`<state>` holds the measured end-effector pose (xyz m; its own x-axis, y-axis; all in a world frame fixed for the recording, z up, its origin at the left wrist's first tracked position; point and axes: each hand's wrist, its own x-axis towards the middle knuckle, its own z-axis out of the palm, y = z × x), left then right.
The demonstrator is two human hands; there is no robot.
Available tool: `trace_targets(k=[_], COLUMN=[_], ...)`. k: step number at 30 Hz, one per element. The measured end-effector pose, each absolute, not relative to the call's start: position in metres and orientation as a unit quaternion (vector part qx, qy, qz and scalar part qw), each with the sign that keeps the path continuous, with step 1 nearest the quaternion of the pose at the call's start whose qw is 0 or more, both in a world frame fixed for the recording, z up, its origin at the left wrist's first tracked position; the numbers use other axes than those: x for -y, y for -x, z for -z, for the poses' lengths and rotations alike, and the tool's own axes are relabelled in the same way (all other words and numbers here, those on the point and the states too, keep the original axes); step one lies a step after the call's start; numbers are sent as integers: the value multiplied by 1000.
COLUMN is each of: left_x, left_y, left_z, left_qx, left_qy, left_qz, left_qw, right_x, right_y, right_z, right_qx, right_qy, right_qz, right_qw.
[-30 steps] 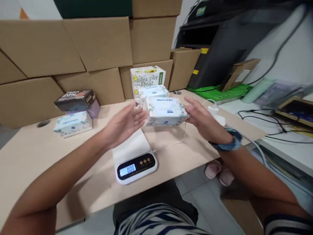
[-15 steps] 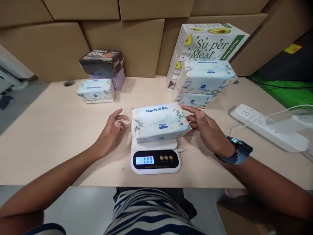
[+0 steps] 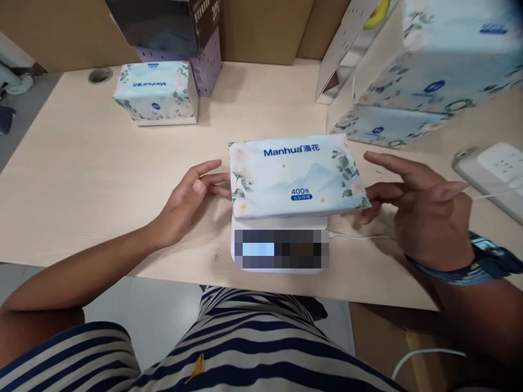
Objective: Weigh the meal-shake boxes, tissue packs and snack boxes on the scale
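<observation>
A white and pale blue pack of tissues with flowers and leaves printed on it lies flat on a white kitchen scale. The scale's front panel is pixelated, so its reading cannot be made out. At the pack's left side is my left hand, open, its fingertips close to the edge; whether they touch it I cannot tell. My right hand is open at the right side, forefinger stretched out clear of the pack and the lower fingers near its front right corner.
Another tissue pack sits at the back left before a purple box with a black box on top. Stacked tissue packs stand at the right. Beyond them are a power strip and a white cable.
My view has moved closer and tilted down. My right hand's fingers have spread, with the forefinger now farther from the pack. The pack stays on the scale.
</observation>
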<state>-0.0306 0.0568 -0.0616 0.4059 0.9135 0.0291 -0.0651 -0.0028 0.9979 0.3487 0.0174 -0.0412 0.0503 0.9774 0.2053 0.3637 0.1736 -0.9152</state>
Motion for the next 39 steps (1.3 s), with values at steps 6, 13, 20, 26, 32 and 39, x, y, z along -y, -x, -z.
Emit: trace_targets(k=[6,13,20,26,32,39], left_x=[-56,-55,-63,-67,-64,-73], left_y=[30,23,22,22,25,44], left_z=[59,46,41,36,47,74], left_qx=[-403,-423,-475,-451,-424,-334], left_qy=[-578,-591,-560,-580,-628,-812], left_qz=[-365,-326,-320,-306,-292,-331], left_qw=[609,604,598,606,583,345], right_x=[-15,-18,-18,-19,-38,-47], right_y=[-338,-334,-334,-337,-378,-402], right_z=[33,33,36,37,42,33], right_qx=[621,612,619,615,762,873], right_qy=[587,600,605,603,562,417], right_qz=[-232,-221,-187,-185,-78,233], right_qw=[465,464,464,473,311,100])
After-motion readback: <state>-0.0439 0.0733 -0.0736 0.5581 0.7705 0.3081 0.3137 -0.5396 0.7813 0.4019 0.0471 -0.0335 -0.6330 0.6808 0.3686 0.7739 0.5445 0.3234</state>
